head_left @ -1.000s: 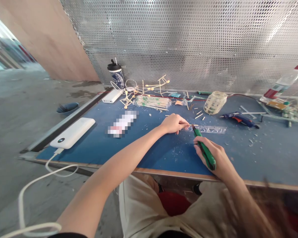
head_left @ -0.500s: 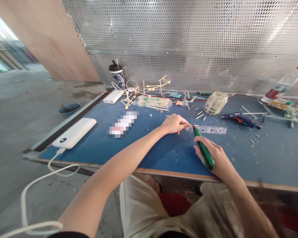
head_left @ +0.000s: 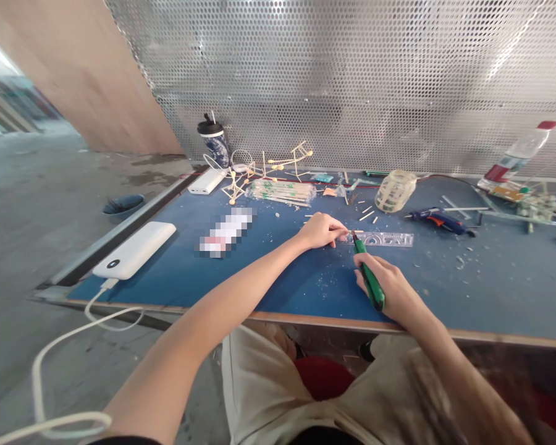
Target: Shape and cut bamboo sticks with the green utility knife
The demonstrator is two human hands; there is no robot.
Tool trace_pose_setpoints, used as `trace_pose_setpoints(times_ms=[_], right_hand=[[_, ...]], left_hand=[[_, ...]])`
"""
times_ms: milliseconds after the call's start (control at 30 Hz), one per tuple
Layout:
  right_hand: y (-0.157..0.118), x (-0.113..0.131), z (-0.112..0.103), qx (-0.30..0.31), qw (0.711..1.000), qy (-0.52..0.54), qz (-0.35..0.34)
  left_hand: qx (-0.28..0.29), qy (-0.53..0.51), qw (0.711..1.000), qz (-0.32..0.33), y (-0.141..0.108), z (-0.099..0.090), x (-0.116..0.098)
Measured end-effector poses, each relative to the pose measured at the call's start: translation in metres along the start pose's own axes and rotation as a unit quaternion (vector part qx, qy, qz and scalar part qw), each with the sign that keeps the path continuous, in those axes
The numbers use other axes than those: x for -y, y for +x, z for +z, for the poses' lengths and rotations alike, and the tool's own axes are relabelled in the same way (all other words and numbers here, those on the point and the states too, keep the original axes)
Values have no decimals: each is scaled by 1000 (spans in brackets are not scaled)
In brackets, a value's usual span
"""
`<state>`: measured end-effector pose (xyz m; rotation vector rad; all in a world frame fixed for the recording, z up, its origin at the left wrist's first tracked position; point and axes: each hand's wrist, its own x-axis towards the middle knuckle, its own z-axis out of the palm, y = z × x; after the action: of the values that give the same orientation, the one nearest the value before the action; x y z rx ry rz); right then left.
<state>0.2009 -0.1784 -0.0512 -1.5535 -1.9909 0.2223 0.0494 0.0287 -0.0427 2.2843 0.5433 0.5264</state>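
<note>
My right hand [head_left: 389,283] is wrapped round a green utility knife [head_left: 371,281], its tip pointing away from me. The tip meets a thin wooden stick [head_left: 358,232], which lies along the upper edge of a clear plastic ruler [head_left: 393,240]. With fingertips pinched, my left hand [head_left: 320,231] grips the stick's left end and covers the ruler's left end. Whether the blade has entered the wood is too small to tell.
Behind my hands lie a bag of cotton swabs [head_left: 282,193], a small stick structure [head_left: 264,168] and a pale openwork cylinder [head_left: 395,191]. Right are a blue glue gun [head_left: 440,220] and a bottle [head_left: 516,157]. A white power bank [head_left: 136,250] sits left, near a lidded cup [head_left: 214,143].
The whole view has shifted slightly, so things appear a little further left. Both hands keep their holds; the knife stays at the stick, with only a slight change of angle.
</note>
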Motion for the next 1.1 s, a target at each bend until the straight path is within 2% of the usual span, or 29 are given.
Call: trace_pose_setpoints(times_ms=[300, 400, 633, 700, 767, 833, 933, 1000, 1067, 1100], right_hand=[[0, 1, -1, 16, 1000, -4, -11], [-2, 4, -2, 3, 1000, -8, -10], [-13, 6, -1, -124, 990, -10, 62], [-15, 1, 0, -182, 980, 26, 78], [-15, -4, -3, -230, 967, 88, 66], [-16, -10, -11, -230, 961, 148, 37], [-20, -18, -37, -146, 968, 202, -14], [-20, -25, -58, -115, 961, 245, -56], [-14, -34, -78, -123, 956, 258, -65], [-8, -39, -85, -130, 961, 236, -59]], left_hand=[[-14, -10, 1000, -20, 1, 2, 2], [-13, -15, 1000, -24, -1, 2, 0], [13, -32, 999, -23, -4, -4, -8], [33, -32, 999, -20, -6, -8, -12], [61, -27, 998, -19, -8, -13, -16], [101, -21, 994, -25, -10, -19, -22], [170, -11, 985, -35, -15, -28, -33], [210, -4, 977, -34, -19, -35, -41], [227, 2, 973, -31, -23, -41, -47], [209, 29, 977, -22, -25, -44, -48]])
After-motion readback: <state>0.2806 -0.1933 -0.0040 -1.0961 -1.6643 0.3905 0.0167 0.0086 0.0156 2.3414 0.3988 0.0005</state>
